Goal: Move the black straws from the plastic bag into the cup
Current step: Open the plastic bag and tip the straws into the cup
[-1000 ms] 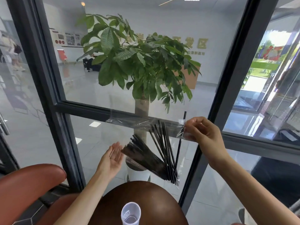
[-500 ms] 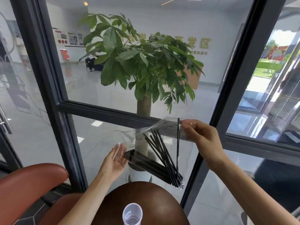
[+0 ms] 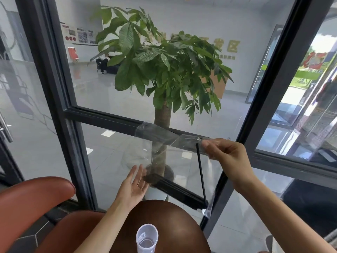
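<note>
Right hand (image 3: 226, 154), at 3 o'clock, pinches the top edge of the clear bag (image 3: 175, 152). The straws (image 3: 175, 190) lie bundled along the bag's bottom; one stands upright. Left hand (image 3: 135, 185), palm open, touches the bundle's end. The cup (image 3: 146, 238) stands on the table (image 3: 175, 221) at 6 o'clock.

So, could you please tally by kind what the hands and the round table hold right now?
Plastic bag: 1, pinched by the right hand
Straw bundle: 1, lying in the bag by the open left hand; its straws are too packed to count
Single upright straw: 1
Clear cup: 1, on the table
Total: 4
</note>
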